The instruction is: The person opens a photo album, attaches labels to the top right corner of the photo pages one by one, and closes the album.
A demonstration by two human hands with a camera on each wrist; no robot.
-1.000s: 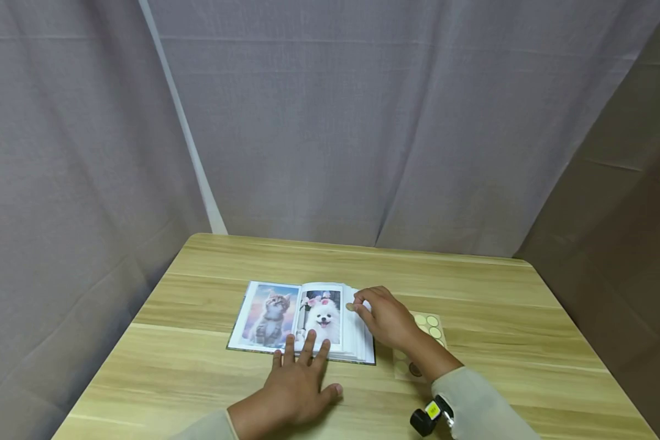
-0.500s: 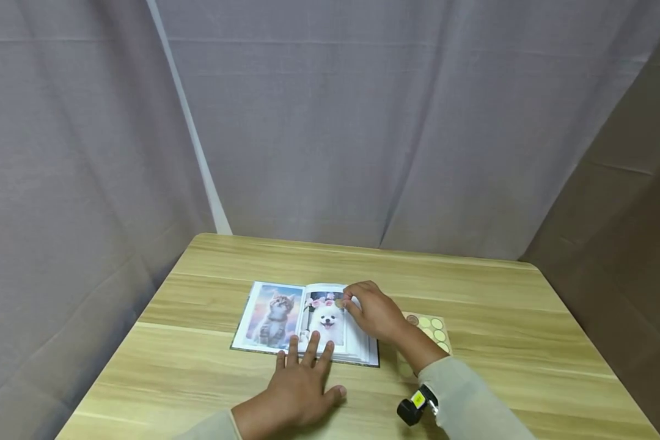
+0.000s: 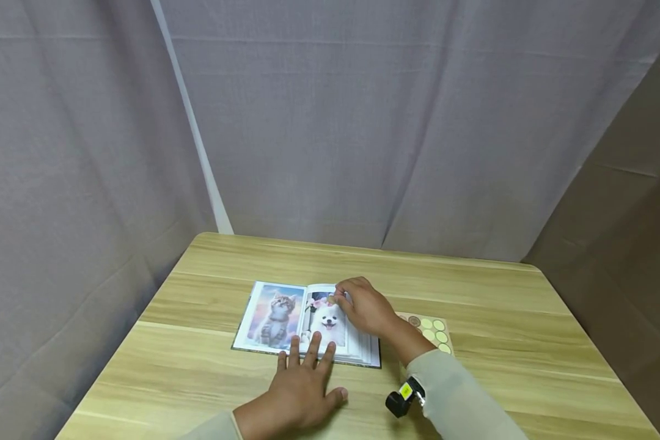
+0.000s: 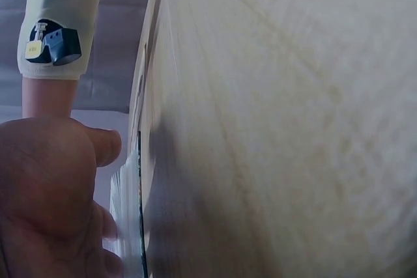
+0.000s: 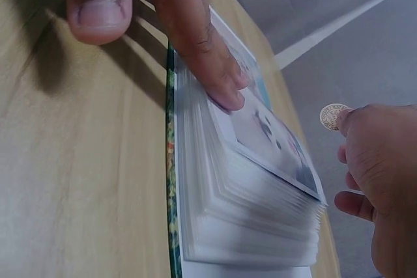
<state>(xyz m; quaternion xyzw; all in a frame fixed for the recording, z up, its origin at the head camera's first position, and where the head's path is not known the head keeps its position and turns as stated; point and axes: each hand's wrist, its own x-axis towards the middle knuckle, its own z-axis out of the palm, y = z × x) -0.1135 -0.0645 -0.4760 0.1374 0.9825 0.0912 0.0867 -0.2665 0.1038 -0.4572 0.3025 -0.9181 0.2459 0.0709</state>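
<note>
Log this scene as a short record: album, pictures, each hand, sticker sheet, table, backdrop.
album: photo album, lying open
left page: kitten picture
right page: white dog picture
left hand: left hand, spread, fingers on the near edge of the album
right hand: right hand, pinching a round sticker above the right page
sheet: sticker sheet, right of the album, partly hidden by the forearm
table: wood-grain table
backdrop: grey curtains
</note>
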